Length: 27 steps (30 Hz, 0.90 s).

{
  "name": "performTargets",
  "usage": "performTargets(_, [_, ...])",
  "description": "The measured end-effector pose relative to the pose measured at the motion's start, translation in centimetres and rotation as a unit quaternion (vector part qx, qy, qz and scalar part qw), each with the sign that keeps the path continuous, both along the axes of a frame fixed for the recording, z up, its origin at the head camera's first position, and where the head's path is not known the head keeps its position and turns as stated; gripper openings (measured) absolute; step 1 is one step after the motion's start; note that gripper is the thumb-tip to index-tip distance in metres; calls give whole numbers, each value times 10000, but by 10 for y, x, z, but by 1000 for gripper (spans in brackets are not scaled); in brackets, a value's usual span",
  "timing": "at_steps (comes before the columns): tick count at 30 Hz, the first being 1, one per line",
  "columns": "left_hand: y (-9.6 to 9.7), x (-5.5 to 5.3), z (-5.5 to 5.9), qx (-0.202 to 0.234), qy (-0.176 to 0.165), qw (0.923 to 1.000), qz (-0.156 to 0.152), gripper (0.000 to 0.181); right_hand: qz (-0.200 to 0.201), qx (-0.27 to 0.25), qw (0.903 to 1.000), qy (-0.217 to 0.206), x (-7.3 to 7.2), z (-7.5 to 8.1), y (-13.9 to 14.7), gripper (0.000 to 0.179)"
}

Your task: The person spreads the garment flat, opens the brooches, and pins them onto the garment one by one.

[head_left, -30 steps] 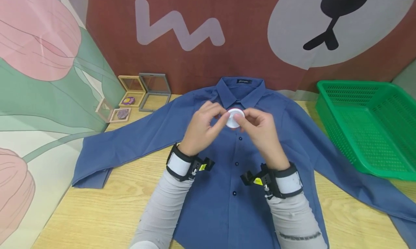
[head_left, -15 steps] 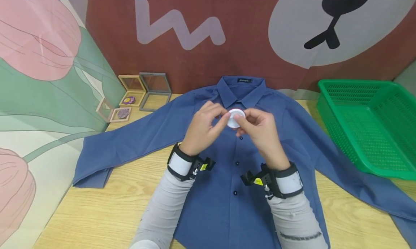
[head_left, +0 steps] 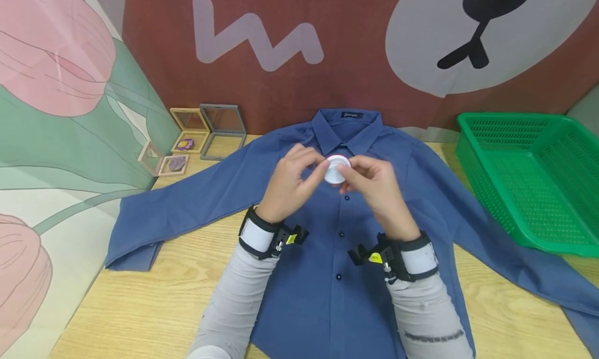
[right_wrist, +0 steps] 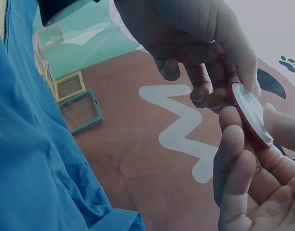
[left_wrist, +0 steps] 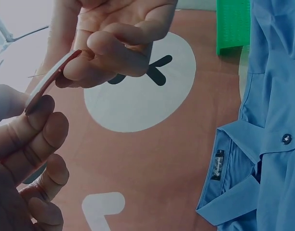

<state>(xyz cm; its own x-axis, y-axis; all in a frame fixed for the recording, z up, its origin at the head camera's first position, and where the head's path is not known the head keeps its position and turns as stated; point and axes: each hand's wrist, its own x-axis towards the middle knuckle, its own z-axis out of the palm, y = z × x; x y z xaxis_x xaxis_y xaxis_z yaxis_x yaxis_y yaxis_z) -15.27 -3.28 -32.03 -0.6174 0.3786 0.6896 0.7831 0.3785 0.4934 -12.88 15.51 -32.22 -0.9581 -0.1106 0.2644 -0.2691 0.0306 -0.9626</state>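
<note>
Both hands hold a round button badge (head_left: 334,177) above the blue shirt (head_left: 304,291), below its collar. Its white back, with a small pin fitting across the middle, faces up in the head view. A red front edge shows along the badge (right_wrist: 251,114) in the right wrist view. My left hand (head_left: 296,181) pinches its left edge between thumb and fingertips. On the opposite edge, my right hand (head_left: 378,188) has its thumb on the white back and fingers underneath. The left wrist view shows the badge (left_wrist: 50,81) nearly edge-on between both hands.
A green plastic basket (head_left: 507,213) stands at the right, beside the shirt's sleeve. Several small open frame cases, among them a grey one (head_left: 223,146) and a yellow one (head_left: 193,136) with a purple badge (head_left: 185,144), sit at the back left on the wooden table (head_left: 135,312).
The badge has tilted slightly and shifted a little left, so its red rim no longer shows in the head view. Both hands keep their hold on it.
</note>
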Motion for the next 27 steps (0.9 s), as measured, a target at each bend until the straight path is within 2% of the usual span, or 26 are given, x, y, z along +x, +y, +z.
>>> performTargets(4, [-1,0,1,103,-22,9999,-61,18,198,-244,9992,-246,0,-1,1,10])
performTargets(8, [-2,-1,3,280,-190,9993,-152,13,472,-639,9949,-630,0,-2,1,15])
performTargets(16, [-7,-1,5,489,-578,9951,-631,57,965,-1421,9791,-1090,1,0,2,18])
performTargets(27, [-10,-1,3,520,-690,9885,-1241,63,1228,-1804,9650,-1457,1,-1,1,18])
